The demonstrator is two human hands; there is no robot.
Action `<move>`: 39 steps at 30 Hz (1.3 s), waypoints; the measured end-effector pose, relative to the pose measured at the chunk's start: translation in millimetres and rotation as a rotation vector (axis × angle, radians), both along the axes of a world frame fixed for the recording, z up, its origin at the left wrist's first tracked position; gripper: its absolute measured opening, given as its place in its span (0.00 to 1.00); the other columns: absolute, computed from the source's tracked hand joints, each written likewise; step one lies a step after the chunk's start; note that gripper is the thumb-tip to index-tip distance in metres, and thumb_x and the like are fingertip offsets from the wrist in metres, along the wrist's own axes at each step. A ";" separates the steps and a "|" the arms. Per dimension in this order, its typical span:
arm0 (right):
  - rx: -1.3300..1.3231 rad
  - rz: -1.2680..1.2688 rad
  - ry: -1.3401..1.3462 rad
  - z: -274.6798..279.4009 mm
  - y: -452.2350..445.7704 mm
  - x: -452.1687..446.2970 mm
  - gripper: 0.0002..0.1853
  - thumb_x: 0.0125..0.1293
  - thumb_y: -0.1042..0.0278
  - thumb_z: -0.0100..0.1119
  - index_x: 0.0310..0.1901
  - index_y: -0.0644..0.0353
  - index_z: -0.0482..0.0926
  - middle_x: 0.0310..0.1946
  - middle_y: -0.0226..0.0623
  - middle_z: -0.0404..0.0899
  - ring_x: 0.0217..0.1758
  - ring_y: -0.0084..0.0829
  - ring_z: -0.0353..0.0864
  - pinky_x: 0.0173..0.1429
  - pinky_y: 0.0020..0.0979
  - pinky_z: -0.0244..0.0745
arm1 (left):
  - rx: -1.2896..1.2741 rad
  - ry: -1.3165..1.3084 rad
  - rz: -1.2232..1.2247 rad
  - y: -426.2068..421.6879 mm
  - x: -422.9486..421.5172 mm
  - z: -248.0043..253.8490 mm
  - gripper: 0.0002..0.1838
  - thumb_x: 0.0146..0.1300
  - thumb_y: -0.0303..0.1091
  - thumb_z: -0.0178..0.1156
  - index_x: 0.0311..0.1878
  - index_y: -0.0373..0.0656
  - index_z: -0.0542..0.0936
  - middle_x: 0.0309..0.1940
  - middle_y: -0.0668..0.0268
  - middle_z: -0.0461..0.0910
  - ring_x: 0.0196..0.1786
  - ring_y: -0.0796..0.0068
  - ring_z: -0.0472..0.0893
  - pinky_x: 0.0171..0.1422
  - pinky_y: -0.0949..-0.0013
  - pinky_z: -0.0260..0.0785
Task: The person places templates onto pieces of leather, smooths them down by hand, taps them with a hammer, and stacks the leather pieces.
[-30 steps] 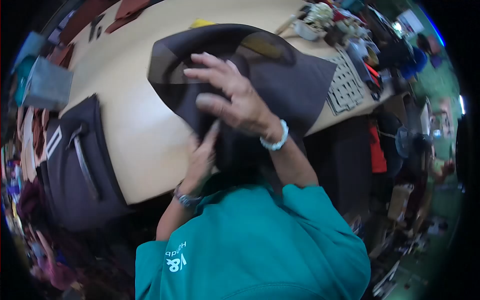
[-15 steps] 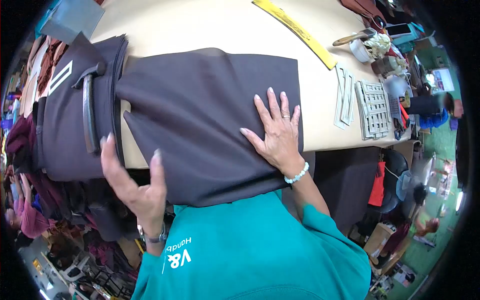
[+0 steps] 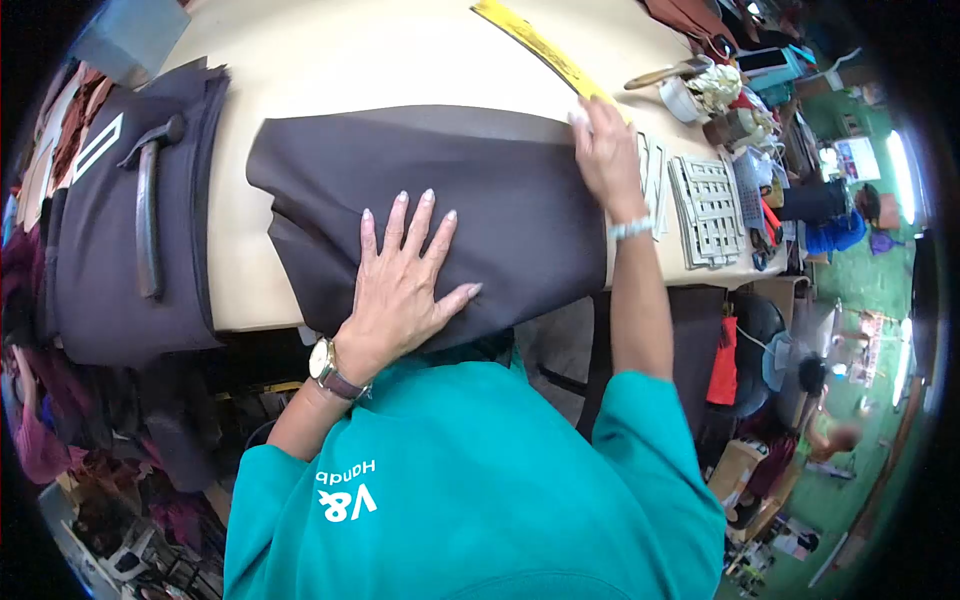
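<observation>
A dark brown sheet (image 3: 480,190) that looks like leather lies on the table in front of me, its near edge hanging over toward my body. My left hand (image 3: 405,270) rests on it with fingers spread, near the front edge. My right hand (image 3: 607,155) is at the sheet's far right corner, over the near end of a yellow ruler-like strip (image 3: 545,45). Its fingers look bent and are partly blurred; whether they grip the strip or the sheet is unclear. To the left, a hammer (image 3: 149,210) lies on a stack of dark sheets (image 3: 100,260).
Pale slotted templates (image 3: 708,210) lie at the right side of the table (image 3: 250,270). Behind them are a brush (image 3: 668,73), a white cup (image 3: 680,100) and a phone-like device (image 3: 762,60). A grey metal block (image 3: 130,40) stands at the far left.
My left hand has come down from the air onto the sheet. My right hand has moved from the sheet's surface to its far right corner. The sheet's left part now lies apart from the stack.
</observation>
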State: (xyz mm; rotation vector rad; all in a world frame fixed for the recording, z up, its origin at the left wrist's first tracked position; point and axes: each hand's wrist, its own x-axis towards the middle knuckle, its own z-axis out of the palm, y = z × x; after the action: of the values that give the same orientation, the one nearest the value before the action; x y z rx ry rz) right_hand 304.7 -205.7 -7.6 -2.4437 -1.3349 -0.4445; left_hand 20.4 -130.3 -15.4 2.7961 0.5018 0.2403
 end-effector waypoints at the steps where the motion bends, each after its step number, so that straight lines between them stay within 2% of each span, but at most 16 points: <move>1: -0.046 -0.022 0.103 5.9 20.1 17.9 0.19 0.66 0.57 0.47 0.52 0.60 0.74 0.53 0.45 0.74 0.58 0.43 0.71 0.63 0.45 0.60 | 0.010 0.040 0.010 -1.4 -6.4 7.3 0.41 0.55 0.59 0.56 0.67 0.44 0.63 0.69 0.51 0.54 0.71 0.48 0.53 0.71 0.37 0.37; 5: -0.057 -0.069 0.079 -15.8 78.5 72.9 0.24 0.62 0.56 0.53 0.56 0.61 0.70 0.49 0.47 0.75 0.55 0.45 0.73 0.59 0.45 0.64 | 0.034 0.192 0.022 -3.1 -30.5 28.3 0.42 0.53 0.59 0.58 0.66 0.40 0.64 0.67 0.48 0.57 0.69 0.46 0.55 0.70 0.36 0.38; 8: 0.082 -0.092 0.148 -22.0 91.1 79.3 0.30 0.56 0.58 0.61 0.59 0.61 0.66 0.47 0.49 0.74 0.54 0.46 0.73 0.57 0.44 0.68 | 0.021 0.074 0.037 -1.0 -26.0 25.5 0.43 0.53 0.61 0.58 0.65 0.39 0.65 0.65 0.47 0.59 0.69 0.46 0.57 0.70 0.36 0.41; 11: 0.122 -0.139 0.203 6.8 87.3 44.2 0.33 0.52 0.63 0.65 0.60 0.62 0.65 0.45 0.49 0.73 0.53 0.48 0.74 0.57 0.42 0.70 | 0.027 -0.062 0.027 1.4 -9.2 2.5 0.41 0.57 0.63 0.52 0.65 0.40 0.64 0.67 0.48 0.57 0.70 0.48 0.54 0.69 0.37 0.43; 15: 0.313 0.077 0.219 39.0 69.5 16.3 0.28 0.50 0.64 0.67 0.54 0.64 0.72 0.44 0.45 0.73 0.47 0.40 0.77 0.50 0.36 0.76 | -0.005 -0.137 0.047 -2.9 13.8 -16.8 0.39 0.60 0.61 0.50 0.67 0.43 0.63 0.69 0.50 0.54 0.72 0.49 0.51 0.70 0.37 0.42; 17: 0.394 0.127 0.429 69.3 57.3 -15.9 0.26 0.50 0.66 0.67 0.52 0.64 0.74 0.44 0.44 0.74 0.45 0.36 0.78 0.46 0.31 0.78 | -0.021 -0.148 0.088 -2.7 24.8 -17.2 0.38 0.60 0.61 0.50 0.67 0.43 0.63 0.69 0.51 0.54 0.72 0.49 0.51 0.70 0.37 0.41; 21: 0.452 0.266 0.637 91.0 32.3 -69.2 0.26 0.52 0.70 0.67 0.53 0.65 0.73 0.45 0.43 0.75 0.43 0.31 0.79 0.41 0.26 0.80 | -0.185 -0.259 0.271 6.7 47.8 -18.6 0.40 0.62 0.48 0.55 0.69 0.33 0.53 0.70 0.44 0.49 0.73 0.44 0.47 0.70 0.37 0.39; 22: 0.441 0.308 0.672 88.2 28.5 -82.7 0.26 0.52 0.70 0.67 0.54 0.65 0.73 0.45 0.43 0.76 0.43 0.31 0.79 0.42 0.28 0.80 | -0.222 -0.359 0.355 6.9 46.3 -13.6 0.39 0.63 0.37 0.53 0.70 0.30 0.45 0.71 0.44 0.43 0.74 0.49 0.42 0.74 0.45 0.35; 25: 0.298 0.407 0.719 58.4 22.6 -115.3 0.28 0.53 0.67 0.68 0.56 0.64 0.71 0.46 0.44 0.77 0.48 0.37 0.79 0.48 0.37 0.77 | -0.498 -0.925 0.565 17.3 32.4 -12.9 0.40 0.61 0.27 0.50 0.71 0.31 0.39 0.72 0.44 0.38 0.75 0.48 0.39 0.75 0.51 0.30; 27: 0.141 0.465 0.372 25.1 19.8 -128.3 0.32 0.53 0.61 0.68 0.58 0.62 0.70 0.51 0.47 0.74 0.57 0.46 0.73 0.60 0.48 0.66 | -0.631 -0.995 0.625 25.3 13.2 2.9 0.40 0.62 0.24 0.47 0.71 0.33 0.36 0.73 0.47 0.36 0.75 0.52 0.36 0.76 0.60 0.26; 29: 0.069 0.245 0.121 5.3 -2.1 -138.7 0.36 0.53 0.54 0.67 0.62 0.61 0.67 0.57 0.51 0.69 0.65 0.51 0.63 0.67 0.53 0.52 | -0.623 -0.955 0.532 39.3 -8.6 9.1 0.39 0.62 0.25 0.47 0.71 0.33 0.38 0.73 0.48 0.37 0.75 0.56 0.37 0.76 0.61 0.29; 31: 0.211 0.016 0.229 -1.1 -31.2 -140.8 0.34 0.60 0.54 0.59 0.64 0.62 0.63 0.62 0.51 0.64 0.68 0.51 0.59 0.69 0.56 0.46 | -0.465 -0.717 0.452 53.7 -27.9 13.0 0.35 0.64 0.29 0.49 0.71 0.33 0.47 0.71 0.48 0.47 0.74 0.57 0.47 0.76 0.59 0.37; 33: 0.254 -0.216 0.319 -3.4 -56.8 -143.7 0.31 0.64 0.57 0.53 0.65 0.64 0.60 0.65 0.51 0.61 0.70 0.50 0.56 0.70 0.57 0.44 | -0.388 -0.474 0.380 65.3 -38.7 13.0 0.35 0.65 0.36 0.50 0.70 0.33 0.50 0.70 0.49 0.52 0.74 0.54 0.50 0.75 0.58 0.39; 34: 0.201 -0.246 0.372 -6.3 -67.1 -144.0 0.32 0.65 0.56 0.52 0.66 0.65 0.58 0.66 0.50 0.59 0.71 0.50 0.54 0.70 0.57 0.43 | -0.309 -0.365 0.356 69.3 -41.0 10.0 0.37 0.65 0.45 0.51 0.70 0.33 0.52 0.70 0.50 0.53 0.73 0.53 0.50 0.75 0.54 0.40; 36: 0.101 -0.299 0.475 -12.2 -82.2 -143.6 0.33 0.67 0.56 0.49 0.68 0.65 0.55 0.68 0.50 0.56 0.72 0.49 0.51 0.70 0.57 0.42 | -0.083 -0.145 0.330 76.2 -47.0 -4.7 0.38 0.65 0.48 0.52 0.70 0.34 0.52 0.70 0.50 0.54 0.73 0.53 0.51 0.74 0.51 0.40; 39: -0.134 -0.184 0.270 -16.7 -80.3 -141.2 0.35 0.67 0.55 0.47 0.69 0.66 0.49 0.70 0.50 0.51 0.73 0.50 0.48 0.71 0.56 0.39 | 0.058 -0.003 0.341 73.0 -52.9 -9.3 0.39 0.65 0.49 0.51 0.70 0.36 0.50 0.71 0.53 0.52 0.74 0.55 0.49 0.74 0.50 0.37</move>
State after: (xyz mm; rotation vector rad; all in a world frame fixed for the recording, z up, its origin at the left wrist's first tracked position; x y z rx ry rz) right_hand 163.5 -286.0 -24.3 -2.6345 -1.0648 -0.0623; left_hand -32.5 -57.2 -24.7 2.7492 0.9855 0.3345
